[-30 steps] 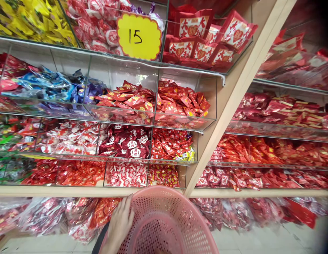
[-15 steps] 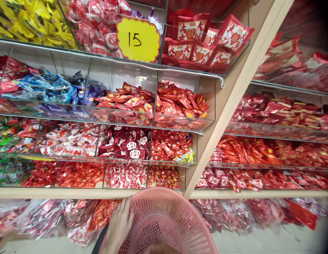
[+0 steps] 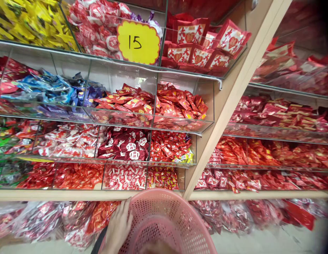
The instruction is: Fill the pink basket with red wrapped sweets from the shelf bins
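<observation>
A pink perforated plastic basket [image 3: 191, 218] is in front of me at the bottom middle, its round mouth facing up. My left hand [image 3: 118, 222] grips its left rim, with the fingers lying along the outer wall. Low in the basket, at the picture's bottom edge, is a blurred skin-coloured shape that looks like my right hand [image 3: 159, 248]. Its fingers cannot be made out, nor whether it holds anything. Just beyond the basket, the lowest shelf row holds small red-and-white wrapped sweets [image 3: 125, 177] and red-and-yellow ones [image 3: 162, 178].
Wooden shelving with clear-walled bins of wrapped sweets fills the view, split by a slanting post [image 3: 232, 102]. A yellow price card [image 3: 138, 41] reads 15. Dark red packets [image 3: 127, 144] fill a middle bin. Plastic bags of sweets [image 3: 38, 218] stand underneath, on the left and right.
The view has shifted very slightly, so the shelves sit a little lower. My left hand stays on the basket rim; the blurred shape inside the basket has moved slightly.
</observation>
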A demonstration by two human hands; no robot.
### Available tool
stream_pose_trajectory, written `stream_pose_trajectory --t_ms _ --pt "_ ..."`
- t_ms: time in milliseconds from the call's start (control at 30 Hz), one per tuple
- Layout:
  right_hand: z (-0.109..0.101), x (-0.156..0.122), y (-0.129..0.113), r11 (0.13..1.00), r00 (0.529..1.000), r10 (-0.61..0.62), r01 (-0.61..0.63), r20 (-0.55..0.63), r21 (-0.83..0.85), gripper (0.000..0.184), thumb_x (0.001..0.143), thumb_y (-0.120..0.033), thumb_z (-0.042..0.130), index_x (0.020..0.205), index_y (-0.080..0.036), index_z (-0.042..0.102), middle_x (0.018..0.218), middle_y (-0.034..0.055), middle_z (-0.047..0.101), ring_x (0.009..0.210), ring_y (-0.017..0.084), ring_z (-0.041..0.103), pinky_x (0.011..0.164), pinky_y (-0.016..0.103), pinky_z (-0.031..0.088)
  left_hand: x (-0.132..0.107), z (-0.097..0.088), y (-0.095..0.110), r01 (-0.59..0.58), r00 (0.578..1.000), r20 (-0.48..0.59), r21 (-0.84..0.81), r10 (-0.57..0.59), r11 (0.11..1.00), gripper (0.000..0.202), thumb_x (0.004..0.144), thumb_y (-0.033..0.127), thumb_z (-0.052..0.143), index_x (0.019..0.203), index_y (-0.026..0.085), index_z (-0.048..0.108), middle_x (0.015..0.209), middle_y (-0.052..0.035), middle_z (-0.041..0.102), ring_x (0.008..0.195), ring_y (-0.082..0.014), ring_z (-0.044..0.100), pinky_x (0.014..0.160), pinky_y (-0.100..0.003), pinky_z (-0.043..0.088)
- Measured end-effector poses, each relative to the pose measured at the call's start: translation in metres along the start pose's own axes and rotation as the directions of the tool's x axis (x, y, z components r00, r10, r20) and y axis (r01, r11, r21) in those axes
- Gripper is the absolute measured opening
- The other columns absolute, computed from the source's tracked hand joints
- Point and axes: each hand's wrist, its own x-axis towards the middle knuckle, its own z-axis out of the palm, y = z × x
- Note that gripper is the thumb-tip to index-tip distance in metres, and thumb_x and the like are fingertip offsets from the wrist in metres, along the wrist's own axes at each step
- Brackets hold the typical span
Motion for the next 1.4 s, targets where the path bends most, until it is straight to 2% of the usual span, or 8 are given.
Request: stream_pose_trajectory --t_ms 133,233,333,400,500,733,1067,1400 --pt "-0.067 0.016 -0.026 0.999 0.969 -0.051 0.053 -0.24 0.005 0.027 0.086 -0.031 0.044 0.104 -0.02 0.061 0.096 0.005 0.068 0.085 0.016 0.062 0.076 0.029 0.048 0.0 0.002 -0.002 -0.005 1.0 -0.017 -0.004 0.004 1.0 0.046 0.089 0.024 0.033 0.133 0.015 0.045 0.133 -0.0103 0.055 0.118 -0.0221 0.055 0.095 -0.038 0.048" --pt "-0.138 0.029 -0.048 0.986 0.846 -0.127 0.051 -0.517 -0.159 0.027 0.086 -0.027 0.046 0.109 -0.019 0.058 0.094 0.0053 0.067 0.081 0.016 0.06 0.078 0.031 0.048 0.0 0.003 -0.002 -0.004 1.0 -0.012 0.006 0.004 1.0 0.047 0.089 0.026 0.034 0.133 0.013 0.046 0.132 -0.0111 0.056 0.117 -0.023 0.056 0.095 -0.038 0.048" --pt "-0.193 0.041 -0.065 0.875 0.707 -0.175 -0.208 -0.685 -0.438 0.035 0.085 -0.031 0.051 0.118 -0.018 0.052 0.112 0.0106 0.059 0.102 0.023 0.053 0.088 0.04 0.044 0.0 0.004 -0.003 -0.001 1.0 -0.008 0.019 0.001 1.0 0.047 0.09 0.026 0.033 0.133 0.013 0.046 0.132 -0.011 0.056 0.117 -0.0233 0.056 0.095 -0.038 0.048" --pt "-0.212 0.05 -0.07 0.75 0.691 -0.111 -0.413 -0.714 -0.516 0.044 0.083 -0.038 0.055 0.122 -0.017 0.049 0.119 0.0141 0.051 0.11 0.029 0.047 0.087 0.044 0.044 0.0 0.005 -0.004 -0.001 1.0 -0.013 0.025 0.002 1.0 0.047 0.09 0.025 0.033 0.133 0.013 0.046 0.133 -0.0108 0.055 0.118 -0.0234 0.055 0.096 -0.038 0.048" --pt "-0.22 0.064 -0.073 0.641 0.701 0.031 -0.561 -0.713 -0.523 0.053 0.08 -0.05 0.056 0.121 -0.017 0.048 0.121 0.0167 0.045 0.114 0.033 0.043 0.08 0.044 0.047 -0.001 0.007 -0.005 -0.008 1.0 -0.029 0.023 0.009 1.0 0.047 0.09 0.026 0.033 0.133 0.013 0.046 0.133 -0.01 0.056 0.119 -0.023 0.054 0.097 -0.037 0.047" --pt "-0.216 0.088 -0.069 0.611 0.682 0.079 -0.609 -0.727 -0.506 0.064 0.073 -0.063 0.057 0.115 -0.016 0.05 0.125 0.0179 0.041 0.118 0.034 0.038 0.078 0.044 0.048 -0.002 0.01 -0.008 -0.01 0.999 -0.039 0.021 0.011 1.0 0.047 0.089 0.026 0.034 0.133 0.013 0.046 0.133 -0.0105 0.056 0.121 -0.0229 0.053 0.097 -0.036 0.048" --pt "-0.211 0.093 -0.078 0.588 0.715 0.024 -0.575 -0.699 -0.569 0.047 0.076 -0.036 0.062 0.116 -0.017 0.048 0.12 0.0163 0.045 0.115 0.031 0.041 0.076 0.039 0.051 -0.001 0.011 -0.007 -0.03 0.997 -0.068 0.033 0.032 0.999 0.046 0.089 0.024 0.034 0.133 0.015 0.046 0.131 -0.0093 0.057 0.12 -0.0216 0.054 0.098 -0.036 0.047" --pt "-0.22 0.102 -0.078 0.516 0.774 -0.022 -0.533 -0.632 -0.671 0.046 0.078 -0.032 0.065 0.116 -0.014 0.049 0.118 0.0169 0.054 0.111 0.029 0.047 0.08 0.037 0.049 -0.003 0.014 -0.007 -0.019 0.997 -0.078 0.036 0.022 0.999 0.046 0.089 0.024 0.034 0.133 0.015 0.045 0.131 -0.0088 0.057 0.12 -0.0207 0.054 0.098 -0.034 0.046"
